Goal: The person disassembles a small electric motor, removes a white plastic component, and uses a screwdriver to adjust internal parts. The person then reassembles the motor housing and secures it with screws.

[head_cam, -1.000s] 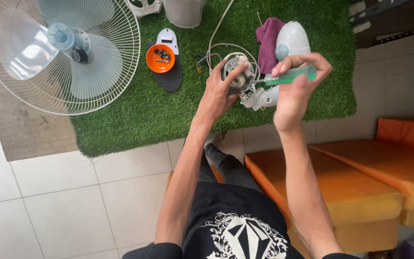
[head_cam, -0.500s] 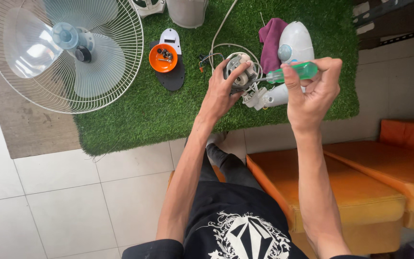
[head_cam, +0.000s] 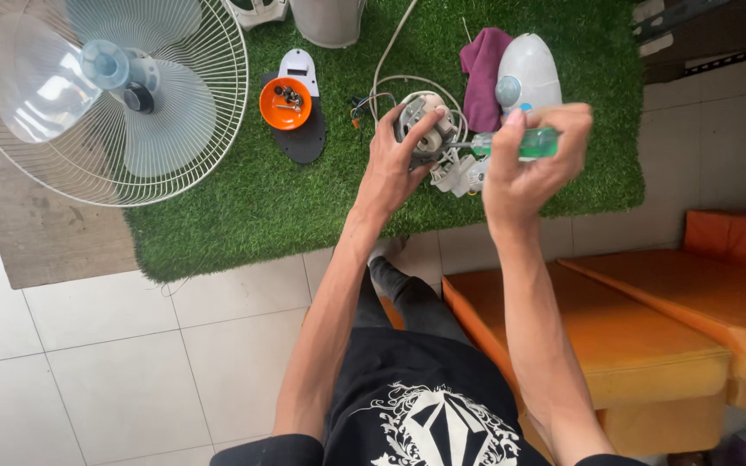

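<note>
Since the earlier frame, the right hand (head_cam: pixel 530 168) has slid a little toward the left hand, and the green screwdriver (head_cam: pixel 520 143) now lies flat, with its tip at the fan motor (head_cam: pixel 425 129). Nothing else on the mat has moved.

From the head view, the left hand (head_cam: pixel 395 164) is wrapped around the fan motor and holds it just above the green grass mat (head_cam: pixel 243 216), near the mat's front edge. The right hand's fingers are closed tight on the screwdriver handle. White wires (head_cam: pixel 386 65) run from the motor toward the far edge of the mat.

It looks like the step in hand is turning a screw on the motor. I think the next move needs the tip to stay in the screw while the left hand keeps the motor from twisting.

Just behind the hands sit a white motor cover (head_cam: pixel 528 73) and a purple cloth (head_cam: pixel 483 73), so there is little room that way. An orange bowl (head_cam: pixel 285 103) of small parts sits toward the middle of the mat, well apart from the hands. The fan cage with blades (head_cam: pixel 97 95) fills the mat's far left corner. An orange cushion (head_cam: pixel 632 328) lies off the mat's front right corner. Open grass lies between the bowl and the front edge.
</note>
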